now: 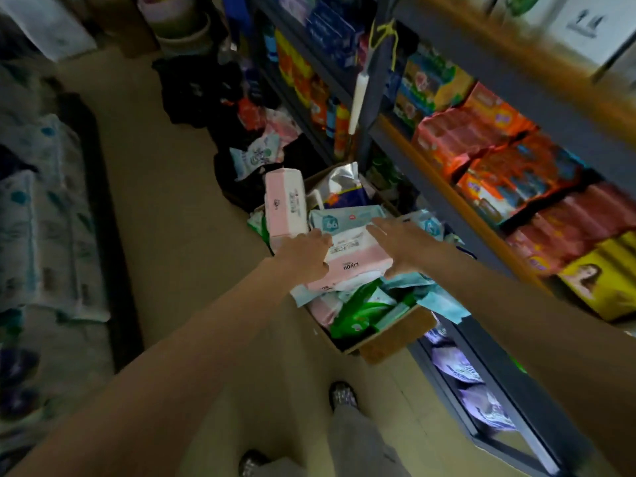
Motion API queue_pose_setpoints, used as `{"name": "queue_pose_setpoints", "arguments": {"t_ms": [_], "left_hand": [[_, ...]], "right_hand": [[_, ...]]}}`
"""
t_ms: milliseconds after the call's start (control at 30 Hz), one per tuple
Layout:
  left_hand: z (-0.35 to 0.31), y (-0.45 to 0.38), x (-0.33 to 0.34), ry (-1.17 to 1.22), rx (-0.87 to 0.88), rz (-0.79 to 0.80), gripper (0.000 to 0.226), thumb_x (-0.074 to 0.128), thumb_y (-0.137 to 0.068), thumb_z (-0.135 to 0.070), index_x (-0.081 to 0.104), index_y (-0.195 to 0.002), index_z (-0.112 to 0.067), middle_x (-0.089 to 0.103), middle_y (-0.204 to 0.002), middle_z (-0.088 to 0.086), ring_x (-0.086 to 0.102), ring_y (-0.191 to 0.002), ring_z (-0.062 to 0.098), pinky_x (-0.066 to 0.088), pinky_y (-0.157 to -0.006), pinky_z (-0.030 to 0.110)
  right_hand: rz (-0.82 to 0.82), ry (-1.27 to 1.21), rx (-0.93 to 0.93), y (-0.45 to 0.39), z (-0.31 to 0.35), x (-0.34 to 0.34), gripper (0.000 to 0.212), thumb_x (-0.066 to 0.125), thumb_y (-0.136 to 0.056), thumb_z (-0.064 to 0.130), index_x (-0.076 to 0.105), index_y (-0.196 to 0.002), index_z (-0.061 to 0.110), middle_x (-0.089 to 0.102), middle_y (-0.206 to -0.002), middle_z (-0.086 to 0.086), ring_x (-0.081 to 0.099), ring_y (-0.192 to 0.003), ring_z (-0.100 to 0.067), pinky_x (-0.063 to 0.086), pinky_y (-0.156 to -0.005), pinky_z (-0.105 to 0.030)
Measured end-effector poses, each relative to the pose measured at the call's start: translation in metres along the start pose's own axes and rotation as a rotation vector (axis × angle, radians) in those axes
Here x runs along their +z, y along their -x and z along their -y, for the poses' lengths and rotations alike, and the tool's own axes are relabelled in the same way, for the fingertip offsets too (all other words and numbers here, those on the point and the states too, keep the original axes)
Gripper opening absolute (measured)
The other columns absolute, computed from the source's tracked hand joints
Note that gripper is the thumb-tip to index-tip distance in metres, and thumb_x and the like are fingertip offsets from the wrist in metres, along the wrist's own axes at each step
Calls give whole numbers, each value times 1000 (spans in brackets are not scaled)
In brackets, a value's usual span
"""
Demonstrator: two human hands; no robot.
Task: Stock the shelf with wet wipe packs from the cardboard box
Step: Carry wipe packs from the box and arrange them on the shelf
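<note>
Narrow aisle floor [165, 208]; left grip [303, 253], right grip [402, 242] clasping pink pack [358, 259] edges.

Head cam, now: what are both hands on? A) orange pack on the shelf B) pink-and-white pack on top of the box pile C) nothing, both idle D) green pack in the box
B: the left hand and right hand sit on opposite sides of the pink-and-white pack, which lies on the pile in the cardboard box.
</note>
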State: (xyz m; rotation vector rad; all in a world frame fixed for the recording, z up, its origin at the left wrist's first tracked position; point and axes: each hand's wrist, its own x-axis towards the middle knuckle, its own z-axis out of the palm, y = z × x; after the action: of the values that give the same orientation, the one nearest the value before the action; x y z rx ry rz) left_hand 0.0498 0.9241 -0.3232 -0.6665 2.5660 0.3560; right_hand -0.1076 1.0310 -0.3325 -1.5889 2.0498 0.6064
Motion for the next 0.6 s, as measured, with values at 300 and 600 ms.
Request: {"name": "queue_pose_setpoints", "arguments": {"t_ms": [300, 600], "left_hand": [[11, -24, 30, 244, -107, 162, 74, 52, -90, -17, 7, -147, -6, 29, -148, 14, 45, -124, 31, 44, -97, 42], [43, 4, 43, 287, -155, 0, 73, 60, -84, -17, 16, -142, -8, 49, -127, 15, 57, -104, 34, 49, -80, 40]], "right_hand": [[-63, 246, -117, -70, 22, 11, 100, 68, -79, 30, -1, -148, 8, 22, -148, -17, 21, -137, -38, 21, -110, -46], [25, 189, -104, -58, 38, -5, 104, 78, -65, 38, 14, -144, 18, 35, -138, -9, 33, -127, -37, 24, -107, -45]]}}
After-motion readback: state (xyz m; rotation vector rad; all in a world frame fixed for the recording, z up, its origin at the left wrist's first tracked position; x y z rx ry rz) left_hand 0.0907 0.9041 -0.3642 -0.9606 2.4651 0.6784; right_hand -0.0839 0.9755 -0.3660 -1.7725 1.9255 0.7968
